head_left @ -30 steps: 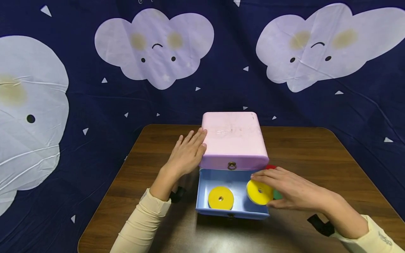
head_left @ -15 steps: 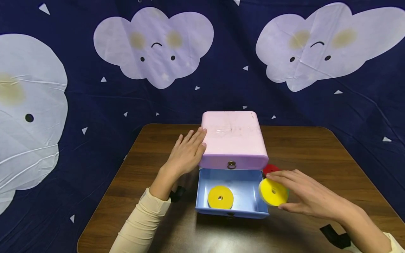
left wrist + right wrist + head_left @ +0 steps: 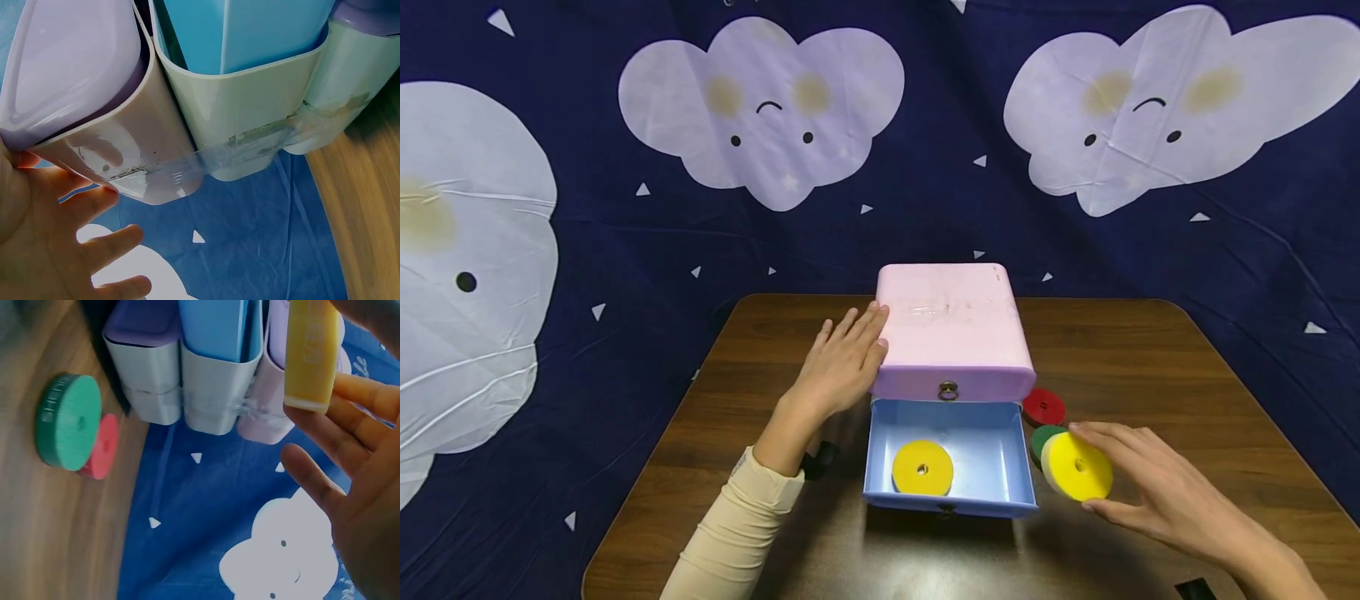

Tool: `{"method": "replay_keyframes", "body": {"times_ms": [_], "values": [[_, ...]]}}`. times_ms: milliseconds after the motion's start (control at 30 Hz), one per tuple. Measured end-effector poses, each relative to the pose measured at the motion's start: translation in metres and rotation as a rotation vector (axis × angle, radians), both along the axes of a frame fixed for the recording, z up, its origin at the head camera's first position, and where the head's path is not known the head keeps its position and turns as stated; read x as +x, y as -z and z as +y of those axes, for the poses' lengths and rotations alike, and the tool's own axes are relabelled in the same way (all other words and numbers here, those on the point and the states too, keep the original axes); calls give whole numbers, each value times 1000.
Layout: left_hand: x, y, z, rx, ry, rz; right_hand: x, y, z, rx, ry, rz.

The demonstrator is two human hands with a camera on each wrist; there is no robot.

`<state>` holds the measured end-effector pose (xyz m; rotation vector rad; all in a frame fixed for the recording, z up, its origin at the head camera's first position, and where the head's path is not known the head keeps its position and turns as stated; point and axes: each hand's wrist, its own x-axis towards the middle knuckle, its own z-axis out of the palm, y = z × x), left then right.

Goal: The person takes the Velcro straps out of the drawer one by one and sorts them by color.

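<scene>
A stacked drawer box (image 3: 951, 317) with a pink top stands mid-table, its blue drawer (image 3: 992, 442) pulled out towards me. Inside that drawer, at the left, lies a yellow roll (image 3: 922, 468) with a small centre hole. My left hand (image 3: 842, 362) rests on the box's left side, fingers straight and spread; the left wrist view shows the fingertips (image 3: 100, 203) by the pink casing. To the right of the drawer, my right hand (image 3: 1165, 483) pinches a second yellow roll (image 3: 1078, 467) between thumb and fingers. Its printed edge faces the right wrist camera.
A green roll (image 3: 69, 422) and a red roll (image 3: 1045, 407) lie on the wooden table (image 3: 1150, 358) beside the box's right side. Clear tape (image 3: 187, 165) binds the box's tiers together. Behind the table hangs a dark blue cloth (image 3: 955, 208) with cloud prints.
My right hand has moved right with the yellow roll, from over the blue drawer to beside it, uncovering the red and green rolls. The left hand stays in place.
</scene>
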<state>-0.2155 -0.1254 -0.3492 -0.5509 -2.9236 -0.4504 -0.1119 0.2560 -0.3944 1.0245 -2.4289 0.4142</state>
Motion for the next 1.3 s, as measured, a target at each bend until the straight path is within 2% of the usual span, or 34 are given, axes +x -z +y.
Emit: {"method": "replay_keyframes", "body": {"times_ms": [133, 333, 567, 733, 833, 1100, 1300], "values": [[0, 0, 0, 5, -1, 4, 5, 11, 3, -70, 26, -9], [0, 0, 0, 8, -1, 3, 9, 28, 4, -170, 33, 35], [1, -1, 0, 7, -3, -4, 17, 50, 2, -203, 182, -35], [1, -1, 0, 3, -4, 1, 14, 65, 2, -246, 172, 32], [1, -1, 0, 0, -4, 1, 14, 74, 1, -236, 200, 53], [0, 0, 0, 7, -7, 4, 15, 93, -3, -190, 345, -8], [-1, 0, 0, 8, -7, -3, 15, 102, -3, -165, 406, -51]]}}
